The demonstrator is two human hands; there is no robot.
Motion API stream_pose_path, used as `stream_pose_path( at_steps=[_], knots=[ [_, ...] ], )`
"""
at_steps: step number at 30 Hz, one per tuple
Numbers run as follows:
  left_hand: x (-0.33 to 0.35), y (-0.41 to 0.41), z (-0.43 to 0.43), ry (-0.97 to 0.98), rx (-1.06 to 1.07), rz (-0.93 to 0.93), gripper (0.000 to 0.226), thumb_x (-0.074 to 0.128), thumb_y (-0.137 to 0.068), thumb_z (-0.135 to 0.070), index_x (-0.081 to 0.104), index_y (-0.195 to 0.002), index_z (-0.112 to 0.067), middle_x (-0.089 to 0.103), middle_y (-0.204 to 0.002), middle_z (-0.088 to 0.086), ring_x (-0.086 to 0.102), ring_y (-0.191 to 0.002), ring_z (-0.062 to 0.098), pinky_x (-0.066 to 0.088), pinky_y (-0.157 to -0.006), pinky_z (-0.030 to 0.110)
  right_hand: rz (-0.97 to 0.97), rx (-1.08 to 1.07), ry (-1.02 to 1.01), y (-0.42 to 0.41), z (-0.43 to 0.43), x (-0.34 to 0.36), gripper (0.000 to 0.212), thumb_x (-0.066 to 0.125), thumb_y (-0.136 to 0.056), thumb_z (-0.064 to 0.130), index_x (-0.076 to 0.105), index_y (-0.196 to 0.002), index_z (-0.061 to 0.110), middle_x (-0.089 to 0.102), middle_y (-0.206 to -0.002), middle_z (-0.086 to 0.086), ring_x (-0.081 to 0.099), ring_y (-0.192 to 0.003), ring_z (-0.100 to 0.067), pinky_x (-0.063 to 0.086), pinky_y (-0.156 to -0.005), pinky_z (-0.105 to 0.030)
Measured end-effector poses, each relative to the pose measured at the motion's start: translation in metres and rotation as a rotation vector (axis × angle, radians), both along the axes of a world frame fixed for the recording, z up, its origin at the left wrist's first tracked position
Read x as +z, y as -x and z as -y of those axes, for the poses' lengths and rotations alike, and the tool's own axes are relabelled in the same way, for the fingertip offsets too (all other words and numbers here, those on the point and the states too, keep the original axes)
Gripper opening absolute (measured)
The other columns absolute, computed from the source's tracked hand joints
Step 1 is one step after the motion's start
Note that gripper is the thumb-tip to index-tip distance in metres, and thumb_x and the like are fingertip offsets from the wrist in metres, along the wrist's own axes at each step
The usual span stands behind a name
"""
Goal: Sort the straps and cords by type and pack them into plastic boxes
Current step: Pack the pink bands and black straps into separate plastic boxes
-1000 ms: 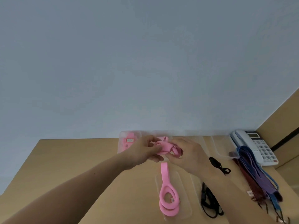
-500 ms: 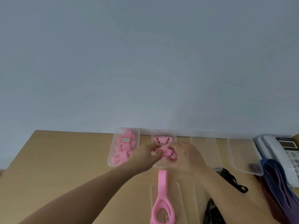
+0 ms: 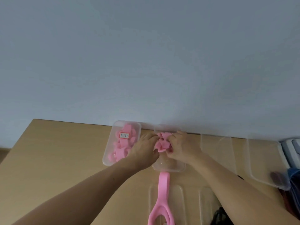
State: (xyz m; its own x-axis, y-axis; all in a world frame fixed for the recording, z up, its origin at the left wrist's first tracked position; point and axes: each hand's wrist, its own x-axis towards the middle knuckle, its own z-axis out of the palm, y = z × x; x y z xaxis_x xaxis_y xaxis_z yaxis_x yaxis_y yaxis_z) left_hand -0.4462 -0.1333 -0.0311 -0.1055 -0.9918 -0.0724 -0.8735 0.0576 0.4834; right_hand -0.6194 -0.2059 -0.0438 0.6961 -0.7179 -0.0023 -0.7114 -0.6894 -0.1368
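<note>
A folded bundle of pink strap (image 3: 163, 142) sits inside the second clear plastic box (image 3: 168, 166) at the back of the wooden table. My left hand (image 3: 143, 149) and my right hand (image 3: 183, 147) hold it from either side, fingers curled onto the pink loops down in the box. To the left stands another clear box (image 3: 110, 153), filled with pink straps and bearing a white label (image 3: 124, 135). A long pink strap (image 3: 163, 197) lies in front of the second box, across a clear lid (image 3: 178, 202).
Two more clear boxes stand to the right, one (image 3: 217, 151) beside the hands and another (image 3: 267, 161) further right. Dark purple and blue straps (image 3: 290, 179) pile at the right edge, by a white phone (image 3: 292, 146). A black cord (image 3: 219, 213) lies at the bottom.
Both hands have carried the pink bundle forward from above the table and lowered it into the second box. The view has tilted and shifted right.
</note>
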Motion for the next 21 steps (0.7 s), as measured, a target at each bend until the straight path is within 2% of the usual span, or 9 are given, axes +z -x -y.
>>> stream_pose_path(
  at_steps=[6,11,14,16,18,19,21],
  knots=[
    [-0.001,-0.001,-0.001,0.048,-0.05,0.063,0.046,0.054,-0.086,-0.014,0.057,-0.132,-0.015,0.054,-0.134,-0.001,0.044,-0.126,0.018,0.032,-0.102,0.02,0.035,-0.007,0.159,-0.003,-0.004,-0.01,0.028,0.083,-0.055,0.031,0.069,-0.068,0.011,0.064,-0.066,-0.005,0.062,-0.066,-0.028,0.055,-0.063,-0.034],
    [-0.001,-0.002,-0.002,0.095,-0.081,0.076,0.038,0.055,-0.086,-0.014,0.063,-0.124,-0.013,0.058,-0.129,-0.001,0.048,-0.122,0.019,0.038,-0.099,0.023,0.089,-0.054,0.341,-0.002,-0.014,-0.012,0.02,0.07,-0.066,0.027,0.067,-0.081,0.014,0.059,-0.071,-0.009,0.059,-0.072,-0.032,0.05,-0.06,-0.042],
    [0.001,-0.001,-0.002,0.114,-0.095,0.093,0.035,0.057,-0.086,-0.014,0.066,-0.119,-0.011,0.063,-0.124,0.002,0.051,-0.119,0.023,0.04,-0.096,0.026,0.06,-0.105,0.376,-0.004,-0.016,-0.014,0.014,0.073,-0.067,0.024,0.068,-0.075,0.014,0.06,-0.07,-0.009,0.059,-0.071,-0.032,0.05,-0.062,-0.043],
    [0.003,-0.001,-0.001,0.102,-0.117,0.131,0.032,0.057,-0.085,-0.015,0.067,-0.116,-0.01,0.065,-0.12,0.003,0.052,-0.117,0.024,0.042,-0.096,0.029,0.09,-0.109,0.402,-0.003,-0.016,-0.018,0.015,0.07,-0.074,0.028,0.066,-0.074,0.013,0.06,-0.07,-0.009,0.059,-0.069,-0.031,0.05,-0.062,-0.041],
    [0.007,0.0,0.001,0.123,-0.156,0.203,0.023,0.066,-0.078,-0.016,0.071,-0.1,-0.009,0.07,-0.102,0.004,0.059,-0.105,0.027,0.049,-0.086,0.033,0.156,-0.077,0.393,0.001,-0.015,-0.02,0.02,0.068,-0.078,0.032,0.061,-0.088,0.016,0.06,-0.07,-0.009,0.059,-0.068,-0.031,0.051,-0.06,-0.039],
    [0.008,0.001,0.003,0.142,-0.171,0.232,0.018,0.073,-0.072,-0.016,0.072,-0.088,-0.01,0.07,-0.089,0.003,0.063,-0.094,0.029,0.053,-0.078,0.035,0.159,-0.082,0.357,0.002,-0.015,-0.019,0.027,0.074,-0.074,0.035,0.061,-0.09,0.018,0.06,-0.07,-0.007,0.059,-0.068,-0.03,0.051,-0.059,-0.038],
    [0.008,0.006,0.01,0.161,-0.19,0.326,0.016,0.077,-0.066,-0.021,0.071,-0.078,-0.014,0.067,-0.076,0.001,0.063,-0.082,0.028,0.053,-0.071,0.036,0.111,-0.143,0.254,0.0,-0.014,-0.015,0.034,0.087,-0.058,0.039,0.067,-0.077,0.018,0.06,-0.07,-0.004,0.061,-0.071,-0.029,0.051,-0.058,-0.035]
  ],
)
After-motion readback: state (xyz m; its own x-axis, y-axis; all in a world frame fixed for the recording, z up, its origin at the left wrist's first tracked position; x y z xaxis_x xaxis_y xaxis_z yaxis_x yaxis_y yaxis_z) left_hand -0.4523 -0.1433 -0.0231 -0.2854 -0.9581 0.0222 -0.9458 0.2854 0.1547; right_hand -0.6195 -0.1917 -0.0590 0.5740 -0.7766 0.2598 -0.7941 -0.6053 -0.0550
